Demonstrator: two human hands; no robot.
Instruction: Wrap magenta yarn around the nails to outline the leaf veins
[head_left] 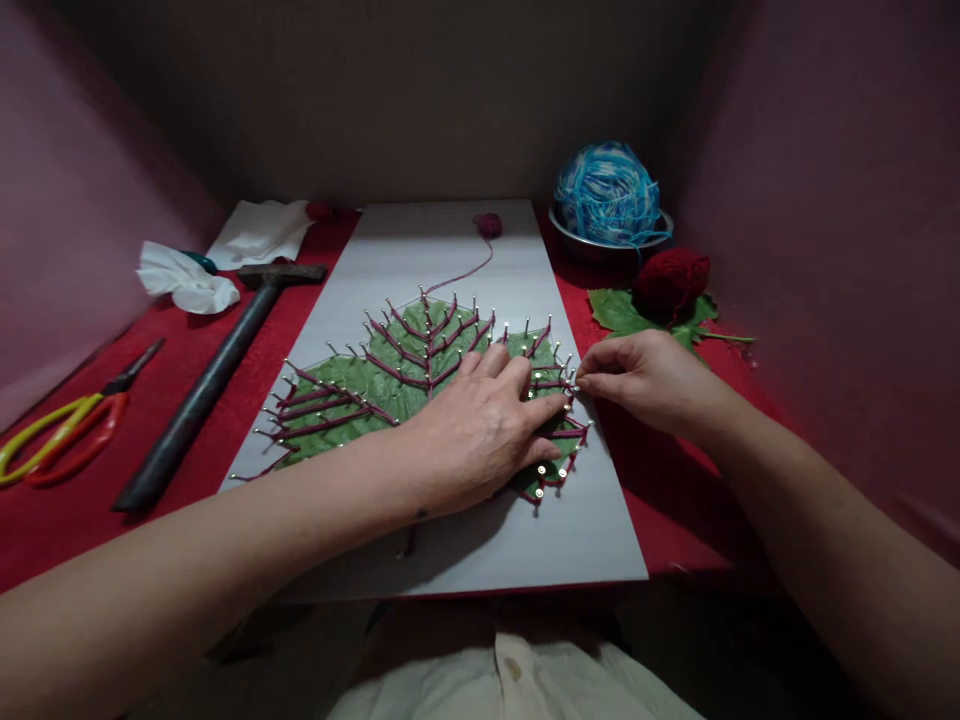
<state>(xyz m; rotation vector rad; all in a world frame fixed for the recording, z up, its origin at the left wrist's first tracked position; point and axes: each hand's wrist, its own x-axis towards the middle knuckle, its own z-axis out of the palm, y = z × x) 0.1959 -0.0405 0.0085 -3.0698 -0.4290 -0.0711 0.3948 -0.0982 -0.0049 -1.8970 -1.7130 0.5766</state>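
A green leaf [405,400] lies on a white board [390,240], with several nails standing along its edges and veins. Maroon yarn [428,345] runs between the nails and traces the veins. My left hand [487,420] rests palm down over the leaf's middle and right lobe, fingers stretched out, hiding part of it. At the board's right edge, my right hand [626,375] has thumb and forefinger pinched beside a yarn-wrapped nail; the strand seems to run into the fingertips. From the leaf's top, yarn trails to a small maroon ball [487,225] at the back.
Left of the board, on red cloth [82,520], lie a hammer [210,400], scissors [75,425] and crumpled white paper [191,280]. At back right stand blue yarn [609,195] in a metal bowl [611,246] and a red yarn ball [673,282] on another leaf [615,312].
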